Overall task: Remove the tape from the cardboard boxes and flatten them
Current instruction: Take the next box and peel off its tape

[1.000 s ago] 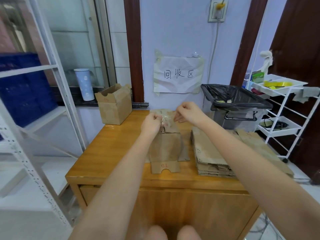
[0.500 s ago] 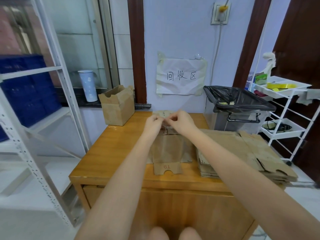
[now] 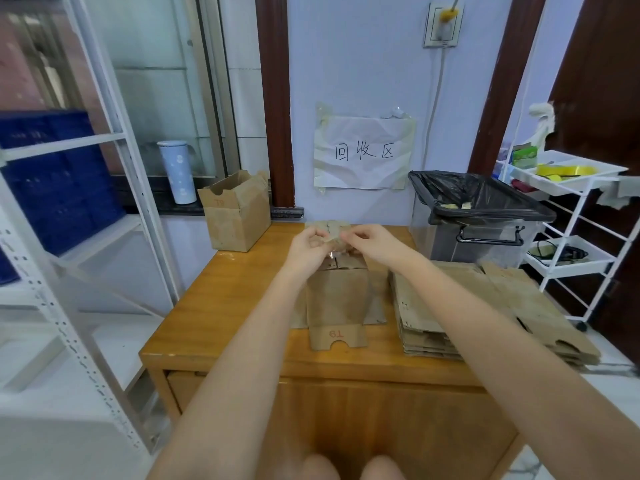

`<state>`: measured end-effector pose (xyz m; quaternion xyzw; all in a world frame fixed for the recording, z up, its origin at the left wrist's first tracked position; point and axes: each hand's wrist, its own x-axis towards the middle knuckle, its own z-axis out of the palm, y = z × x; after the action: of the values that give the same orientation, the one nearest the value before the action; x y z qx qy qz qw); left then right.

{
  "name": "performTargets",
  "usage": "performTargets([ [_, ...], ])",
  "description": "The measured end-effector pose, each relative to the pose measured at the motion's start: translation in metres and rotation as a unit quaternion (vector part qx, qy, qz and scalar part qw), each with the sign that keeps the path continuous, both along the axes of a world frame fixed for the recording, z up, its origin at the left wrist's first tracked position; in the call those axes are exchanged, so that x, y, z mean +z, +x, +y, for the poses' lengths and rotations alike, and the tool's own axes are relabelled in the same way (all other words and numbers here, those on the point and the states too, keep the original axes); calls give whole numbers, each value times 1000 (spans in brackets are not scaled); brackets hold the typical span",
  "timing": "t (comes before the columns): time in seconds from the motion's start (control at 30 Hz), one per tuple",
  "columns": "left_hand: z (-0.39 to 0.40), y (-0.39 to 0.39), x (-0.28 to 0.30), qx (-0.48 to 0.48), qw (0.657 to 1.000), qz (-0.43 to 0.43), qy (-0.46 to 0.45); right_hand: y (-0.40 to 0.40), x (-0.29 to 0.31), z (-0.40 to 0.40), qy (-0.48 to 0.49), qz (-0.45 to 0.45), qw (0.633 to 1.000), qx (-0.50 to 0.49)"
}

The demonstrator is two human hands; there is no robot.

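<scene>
- Your left hand [image 3: 309,247] and right hand [image 3: 372,242] meet at frame centre, above the far end of the box [image 3: 337,296] on the table [image 3: 225,306].
- Both hands have fingers curled, pinching at a flap [image 3: 331,230] on the box's far end; the fingertips nearly touch each other.
- A small shiny bit shows just under your hands, likely tape [image 3: 331,253]; too small to tell which hand grips it.
- The box lies on its side at table centre, long axis running away from you; its near flap is marked "61" in red and lies flat on the wood.
- Right of it, just beside: a stack [image 3: 450,317] of flattened boxes, overhanging the table's right edge.
- Upper left of the table: 1 upright box [image 3: 235,216], top flaps open.
- Right of centre, behind the stack: a bin [image 3: 481,216] lined with a black bag, scraps inside.
- On the wall above your hands: a paper sign [image 3: 363,152].
- Far right: a white cart [image 3: 571,209]. Left: white shelving [image 3: 69,209] and a blue crate [image 3: 59,181].
</scene>
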<state>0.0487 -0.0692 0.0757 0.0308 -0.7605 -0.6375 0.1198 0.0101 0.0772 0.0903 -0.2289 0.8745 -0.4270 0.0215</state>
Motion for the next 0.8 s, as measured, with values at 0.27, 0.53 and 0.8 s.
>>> performTargets([
  [0.27, -6, -3, -6, -27, 999, 14, -27, -2, -4, 1, -37, 11, 999, 28],
  [0.53, -6, -1, -2, -54, 997, -17, -55, -5, -6, 3, -45, 18, 999, 15],
  [0.8, -8, -3, -5, -53, 998, -26, -31, -7, -16, -1, -110, 15, 991, -72],
])
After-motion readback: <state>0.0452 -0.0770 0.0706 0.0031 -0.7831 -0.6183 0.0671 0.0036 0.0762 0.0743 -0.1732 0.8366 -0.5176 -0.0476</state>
